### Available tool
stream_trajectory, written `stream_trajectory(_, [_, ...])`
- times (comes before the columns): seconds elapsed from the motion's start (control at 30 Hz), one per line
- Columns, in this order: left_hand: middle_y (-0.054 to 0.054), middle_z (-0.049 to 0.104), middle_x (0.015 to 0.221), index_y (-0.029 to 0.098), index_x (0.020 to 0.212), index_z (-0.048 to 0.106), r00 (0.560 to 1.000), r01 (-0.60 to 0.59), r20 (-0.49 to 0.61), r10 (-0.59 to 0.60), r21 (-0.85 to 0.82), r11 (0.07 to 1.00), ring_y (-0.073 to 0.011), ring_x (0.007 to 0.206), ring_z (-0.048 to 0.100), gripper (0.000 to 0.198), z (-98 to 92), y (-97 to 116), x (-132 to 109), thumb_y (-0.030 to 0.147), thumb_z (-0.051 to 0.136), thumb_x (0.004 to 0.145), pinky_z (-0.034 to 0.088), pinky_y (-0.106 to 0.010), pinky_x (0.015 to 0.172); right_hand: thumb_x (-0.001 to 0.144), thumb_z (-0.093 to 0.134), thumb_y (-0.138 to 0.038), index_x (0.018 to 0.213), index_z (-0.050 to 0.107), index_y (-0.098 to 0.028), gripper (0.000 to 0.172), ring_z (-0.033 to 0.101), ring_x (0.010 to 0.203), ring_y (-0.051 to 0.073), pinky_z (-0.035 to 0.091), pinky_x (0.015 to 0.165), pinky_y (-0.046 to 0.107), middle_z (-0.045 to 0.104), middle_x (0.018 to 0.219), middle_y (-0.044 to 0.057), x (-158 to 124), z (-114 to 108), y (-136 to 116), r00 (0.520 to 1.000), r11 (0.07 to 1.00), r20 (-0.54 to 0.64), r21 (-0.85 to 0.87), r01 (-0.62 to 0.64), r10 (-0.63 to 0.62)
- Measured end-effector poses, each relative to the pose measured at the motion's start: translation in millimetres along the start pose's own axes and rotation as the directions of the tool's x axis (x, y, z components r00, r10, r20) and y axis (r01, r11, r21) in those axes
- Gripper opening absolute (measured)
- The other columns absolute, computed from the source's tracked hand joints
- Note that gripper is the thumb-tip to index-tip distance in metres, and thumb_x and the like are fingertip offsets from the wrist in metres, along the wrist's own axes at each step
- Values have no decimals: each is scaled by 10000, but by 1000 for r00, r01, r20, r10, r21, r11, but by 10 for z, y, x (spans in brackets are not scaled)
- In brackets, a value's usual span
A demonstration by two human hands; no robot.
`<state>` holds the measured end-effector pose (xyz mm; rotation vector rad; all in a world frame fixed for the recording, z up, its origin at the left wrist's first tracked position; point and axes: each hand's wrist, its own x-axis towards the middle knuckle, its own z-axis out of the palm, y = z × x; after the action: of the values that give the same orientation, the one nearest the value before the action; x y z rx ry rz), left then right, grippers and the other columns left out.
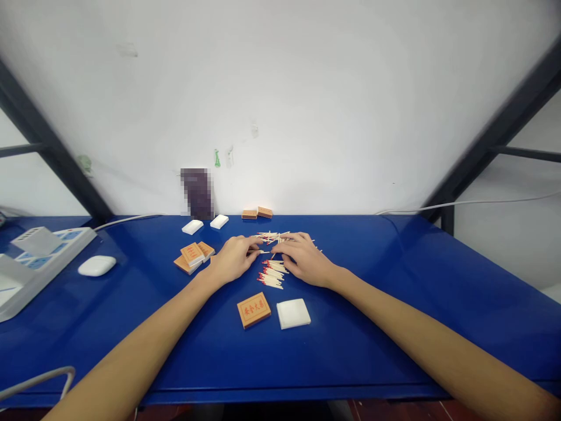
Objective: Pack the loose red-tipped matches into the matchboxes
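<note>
My left hand (236, 257) has its thumb and fingers pinched together, with pale matchsticks (264, 252) poking out at the fingertips. Facing it, my right hand (304, 257) curls over the loose matches, and a matchstick shows at its fingertips. Just behind the hands lies a scattered heap of matches (269, 237), partly covered by the right hand. Nearer to me, a row of matches (272, 275) lies roughly aligned, red heads to the left. In front of this row are an orange matchbox sleeve (254, 310) and a white matchbox tray (293, 314).
Several orange matchboxes (191, 255) are piled left of my left hand. Two white trays (193, 227) and two orange boxes (258, 213) lie by the wall. Far left are a white rounded case (97, 266) and a power strip (65, 257) on the blue table (394, 263).
</note>
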<state>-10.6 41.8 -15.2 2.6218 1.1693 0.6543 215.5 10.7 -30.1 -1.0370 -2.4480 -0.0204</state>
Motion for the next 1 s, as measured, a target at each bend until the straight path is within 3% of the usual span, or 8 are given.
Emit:
stream_trajectory(0.17, [-6, 754, 977, 231, 1283, 563, 1000, 10, 20, -7, -125, 992, -182, 874, 713, 443, 10, 41, 35, 121, 568, 854, 548, -284, 784, 895, 472, -108, 1027, 718, -228, 304, 525, 1123, 255, 329, 952, 456, 702, 1102, 64, 10, -22, -8, 998, 999, 52, 23, -40, 39])
stream_trajectory(0.43, [-43, 744, 998, 211, 1163, 650, 999, -23, -23, 26, 130, 991, -239, 971, 635, 288, 45, 133, 40, 185, 551, 893, 527, -371, 830, 917, 426, -116, 1048, 707, -211, 324, 519, 1050, 248, 352, 914, 439, 682, 1054, 73, -44, -127, -198, 990, 989, 101, 103, -110, 99])
stream_trajectory(0.53, [-53, 730, 1060, 197, 1180, 639, 998, -56, -6, 57, 51, 997, -215, 973, 666, 301, 74, 115, 46, 170, 529, 901, 530, -346, 857, 916, 407, -102, 1099, 672, -207, 338, 524, 1022, 234, 361, 890, 405, 685, 1036, 65, -53, -141, -232, 993, 988, 72, 111, -104, 96])
stream_trajectory(0.63, [-50, 729, 1061, 191, 1185, 632, 997, -76, 13, 77, -60, 995, -187, 927, 697, 310, 86, 110, 57, 157, 519, 898, 539, -302, 834, 917, 419, -114, 1125, 647, -210, 323, 524, 998, 234, 354, 855, 384, 671, 1040, 75, -58, -178, -190, 997, 998, 58, 8, -60, 60])
stream_trajectory(0.8, [-39, 740, 977, 196, 1171, 637, 989, -143, 28, 145, -80, 986, -190, 939, 687, 311, 81, 165, 74, 137, 494, 901, 522, -322, 873, 857, 500, -132, 1090, 624, -195, 272, 534, 923, 236, 356, 772, 349, 647, 1039, 89, -81, -334, -41, 991, 987, 98, -144, -72, 86])
stream_trajectory(1.0, [-41, 719, 1108, 210, 1241, 596, 986, -157, 18, 167, -254, 954, -170, 1036, 668, 328, 62, 215, 59, 192, 420, 965, 518, -299, 903, 860, 574, -234, 1005, 593, -203, 149, 559, 878, 219, 363, 758, 327, 641, 966, 61, -121, -400, 81, 983, 984, 125, -135, -113, 131])
